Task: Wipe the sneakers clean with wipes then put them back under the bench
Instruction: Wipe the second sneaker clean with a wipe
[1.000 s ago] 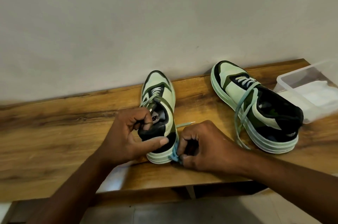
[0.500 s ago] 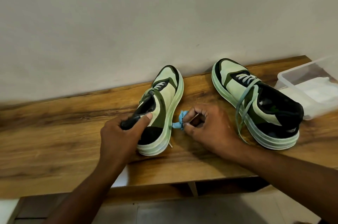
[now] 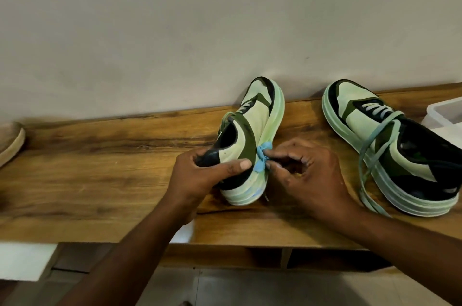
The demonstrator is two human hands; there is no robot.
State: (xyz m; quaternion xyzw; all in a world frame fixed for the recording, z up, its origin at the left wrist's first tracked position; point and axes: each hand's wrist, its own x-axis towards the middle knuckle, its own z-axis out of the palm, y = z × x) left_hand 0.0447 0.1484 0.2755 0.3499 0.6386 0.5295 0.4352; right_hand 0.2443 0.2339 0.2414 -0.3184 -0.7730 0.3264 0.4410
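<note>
1. Head view: our left hand (image 3: 200, 175) grips the heel of the near sneaker (image 3: 250, 145), tipping it on the bench (image 3: 100, 168) to expose its sole edge, where our right hand (image 3: 307, 175) pinches a crumpled blue wipe (image 3: 261, 158).
2. The second sneaker (image 3: 390, 148) waits beside it, apart.

I have just one view here, from the camera worn on the person's head, looking forward and steeply down at the wooden bench (image 3: 100, 175) from close above its near edge. It faces the plain wall (image 3: 175, 31), which fills the frame from 10 to 2 o'clock. Both forearms enter from 6 o'clock, so the hands sit near centre. The wide lens bows the bench edge. Floor (image 3: 250, 288) shows at 6 o'clock. No second view shares anything.
</note>
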